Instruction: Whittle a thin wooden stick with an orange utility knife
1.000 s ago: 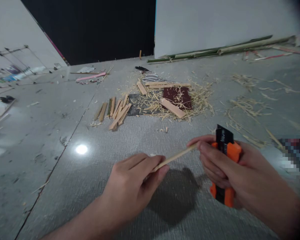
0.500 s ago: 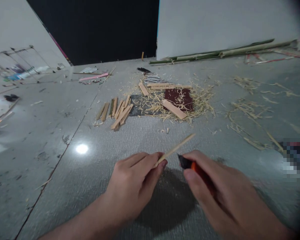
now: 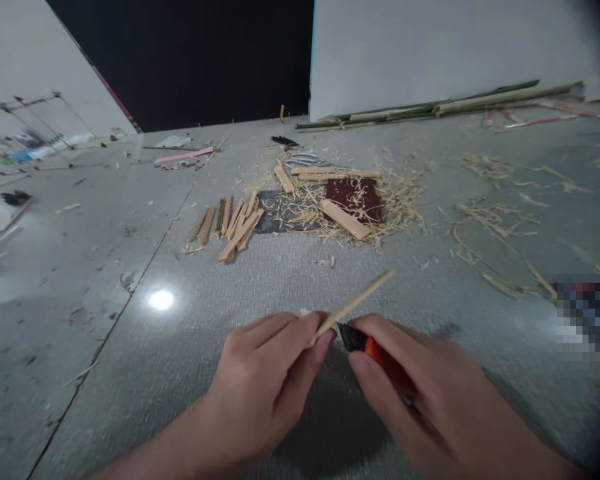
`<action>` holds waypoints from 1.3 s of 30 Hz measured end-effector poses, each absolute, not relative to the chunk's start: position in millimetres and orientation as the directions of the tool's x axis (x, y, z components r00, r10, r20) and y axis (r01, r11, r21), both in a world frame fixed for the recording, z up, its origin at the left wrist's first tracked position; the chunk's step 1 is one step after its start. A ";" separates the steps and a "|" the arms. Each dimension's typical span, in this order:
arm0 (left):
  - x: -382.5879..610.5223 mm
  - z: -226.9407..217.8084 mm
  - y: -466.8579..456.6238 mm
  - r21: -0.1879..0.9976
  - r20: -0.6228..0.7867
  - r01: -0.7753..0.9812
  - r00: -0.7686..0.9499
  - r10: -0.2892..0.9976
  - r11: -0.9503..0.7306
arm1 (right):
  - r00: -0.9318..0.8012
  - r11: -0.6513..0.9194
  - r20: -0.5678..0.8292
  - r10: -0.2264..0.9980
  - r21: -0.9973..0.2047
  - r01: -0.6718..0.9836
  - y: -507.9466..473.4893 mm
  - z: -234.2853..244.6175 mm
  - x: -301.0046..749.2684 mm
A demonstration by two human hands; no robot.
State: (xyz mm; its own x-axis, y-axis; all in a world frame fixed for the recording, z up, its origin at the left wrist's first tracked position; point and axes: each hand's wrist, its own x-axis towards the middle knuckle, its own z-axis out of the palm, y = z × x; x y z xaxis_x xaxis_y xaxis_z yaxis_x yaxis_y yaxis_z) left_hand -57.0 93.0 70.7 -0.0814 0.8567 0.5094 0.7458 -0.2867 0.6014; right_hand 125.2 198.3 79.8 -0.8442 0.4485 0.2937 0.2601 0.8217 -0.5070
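Note:
My left hand (image 3: 275, 367) pinches the near end of a thin pale bamboo strip (image 3: 360, 297), which points up and to the right. In my right hand (image 3: 420, 380) is a utility knife (image 3: 375, 350) with an orange and black body, fingers wrapped round it. The knife's black tip lies close to the strip, just right of my left fingertips; I cannot tell whether the blade touches. Beyond my hands a wider wooden piece (image 3: 345, 219) rests on a dark red sheet (image 3: 354, 193) amid curly shavings (image 3: 400, 207).
Several short bamboo pieces (image 3: 240, 227) lie in a pile to the left of the shavings. Green bamboo poles (image 3: 430, 107) run along the white wall. A pink strip (image 3: 185, 155) is at the back left, and more shavings (image 3: 500, 220) are scattered to the right.
My right hand has moved left with the knife, bringing its tip from beside the strip to near my left fingertips. My left hand still grips the strip.

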 end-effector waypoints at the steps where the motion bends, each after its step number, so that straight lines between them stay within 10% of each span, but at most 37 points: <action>1: -57.1 70.6 92.9 0.596 0.515 0.748 -0.077 0.854 -0.292 | -0.848 0.823 0.293 0.442 -0.507 0.254 198.0 80.2 125.7; 13: -52.1 68.4 96.8 0.701 0.398 0.691 -0.174 0.901 -0.176 | -0.805 0.875 0.369 0.465 -0.331 0.354 191.6 65.6 121.5; 22: -45.0 78.0 84.5 0.713 0.427 0.674 -0.200 0.882 -0.193 | -0.460 0.575 0.372 0.806 -0.306 0.759 269.9 80.2 143.5; 39: -52.3 73.4 91.0 0.638 0.514 0.733 -0.178 0.839 -0.235 | -0.798 0.843 0.389 0.461 -0.473 0.256 203.1 85.7 121.2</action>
